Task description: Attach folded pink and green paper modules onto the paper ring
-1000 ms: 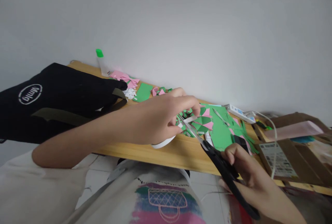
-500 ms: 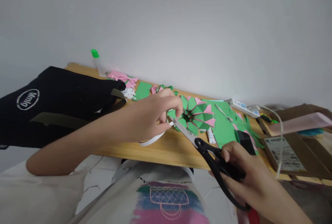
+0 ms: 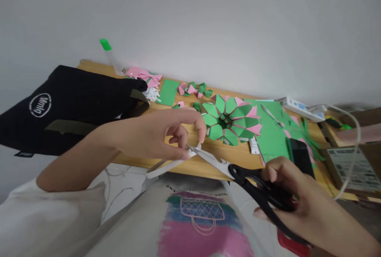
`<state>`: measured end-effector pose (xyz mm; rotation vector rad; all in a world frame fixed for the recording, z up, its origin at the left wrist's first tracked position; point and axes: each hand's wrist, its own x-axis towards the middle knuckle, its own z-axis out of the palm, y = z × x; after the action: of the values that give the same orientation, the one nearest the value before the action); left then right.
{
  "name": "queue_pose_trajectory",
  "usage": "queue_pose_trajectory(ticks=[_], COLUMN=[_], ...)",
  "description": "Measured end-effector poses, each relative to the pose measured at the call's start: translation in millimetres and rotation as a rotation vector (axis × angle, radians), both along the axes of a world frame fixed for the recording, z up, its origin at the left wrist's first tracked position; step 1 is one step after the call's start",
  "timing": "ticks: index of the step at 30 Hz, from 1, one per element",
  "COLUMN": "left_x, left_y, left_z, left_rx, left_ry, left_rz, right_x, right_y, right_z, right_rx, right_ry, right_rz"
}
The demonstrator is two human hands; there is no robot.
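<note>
My right hand [image 3: 293, 201] grips black-handled scissors [image 3: 258, 191], fingers in the loops. Their blades point left and meet a narrow white strip [image 3: 166, 168] by my left fingertips. My left hand [image 3: 166, 134] pinches this strip near its end, the index finger arched above the thumb. The rest of the strip hangs in a loop under the hand; whether it is paper or tape I cannot tell. Just beyond the blades stands a round green and pink folded-paper flower [image 3: 230, 120] with a hollow middle.
A black bag [image 3: 74, 102] covers the table's left side. Behind lie green paper [image 3: 168, 92], white scraps [image 3: 151, 93] and small folded pieces [image 3: 195, 89]. Rightward are green sheets [image 3: 268, 142], a phone [image 3: 300, 156], a power strip [image 3: 302, 108] and a cardboard box [image 3: 351, 169].
The view has shifted, so more of the flower shows. My left index finger has lifted away from the thumb, and the scissor tips now overlap the strip by the thumb.
</note>
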<state>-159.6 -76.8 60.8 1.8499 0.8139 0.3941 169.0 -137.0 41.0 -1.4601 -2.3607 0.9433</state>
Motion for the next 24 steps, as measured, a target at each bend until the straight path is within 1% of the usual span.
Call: queue_pose_trajectory(ticks=[5,7,11,14,18,21,24], left_x=[1.6,2.7,5.6,7.7,9.1,7.4,4.1], left_y=[-4.2,-6.0,-6.6,-5.1,-3.3,-2.6,-2.0], left_z=[2.3,3.0,3.0,3.1,4.5,5.6,4.4], left_rx=[0.019,0.049,0.141,0.166,0.074,-0.038,-0.106], left_ry=[0.047,0.076,0.128,0.140,0.137,0.149,0.146], left_rz=[-0.011,-0.027,-0.054,-0.076,-0.115,-0.163,-0.161], right_x=[11.1,12.5,6.7,2.2,4.7,14.0,27.4], right_y=[2.8,1.5,-3.9,-7.2,-6.6,-4.9,-7.0], right_z=[-20.2,-24.4,-20.0,-14.1,-9.8,-7.0,-6.3], right_rx=[-0.059,-0.083,-0.061,-0.075,-0.150,-0.127,-0.145], right_ry=[-0.015,-0.014,-0.023,-0.002,-0.017,-0.011,-0.014], right_rz=[0.043,0.080,0.135,0.115,0.081,0.051,0.042])
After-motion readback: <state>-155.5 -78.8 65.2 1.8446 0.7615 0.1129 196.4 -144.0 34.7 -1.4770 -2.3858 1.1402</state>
